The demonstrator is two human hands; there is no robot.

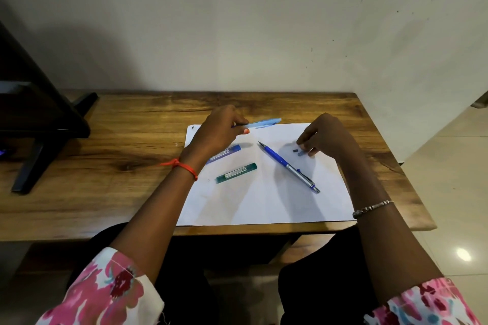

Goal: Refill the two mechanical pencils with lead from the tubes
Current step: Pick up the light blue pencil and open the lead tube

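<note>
Gripping a light blue pencil (264,123), the left hand (214,132) hangs over the paper (264,206); the right hand (325,137) pinches a small cap (301,153).

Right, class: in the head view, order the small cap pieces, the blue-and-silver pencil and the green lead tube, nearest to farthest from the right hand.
1. Small cap pieces, at the right hand fingertips.
2. Blue-and-silver pencil, just left of them.
3. Green lead tube, farther left.
</note>
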